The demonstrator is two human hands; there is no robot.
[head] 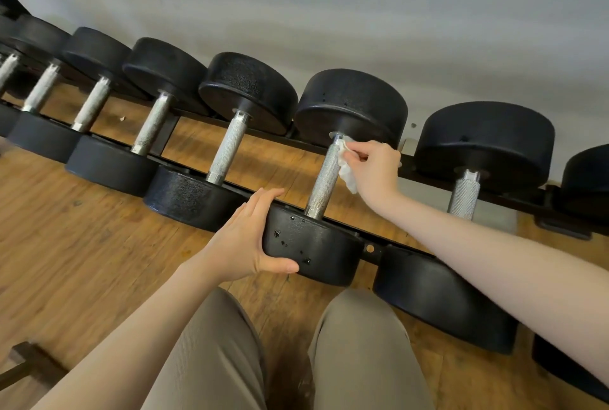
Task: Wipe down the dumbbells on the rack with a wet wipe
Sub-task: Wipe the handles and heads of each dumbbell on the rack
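At the far end of the knurled handle, just below the rear head, the wet wipe is pinched in the closed fingers of the right hand and pressed against the metal. The near head of the same dumbbell is clasped by the left hand, thumb beneath and fingers over its left edge, so that it is steadied on the rack. For the step to be done well, the wipe would best be wrapped round the handle and drawn along its full length with firm pressure, since dirt is likely lodged in the knurling; the dumbbell should be kept from rolling. No containers are seen; the other dumbbells are lined up in a row on the rack, above the wooden floor
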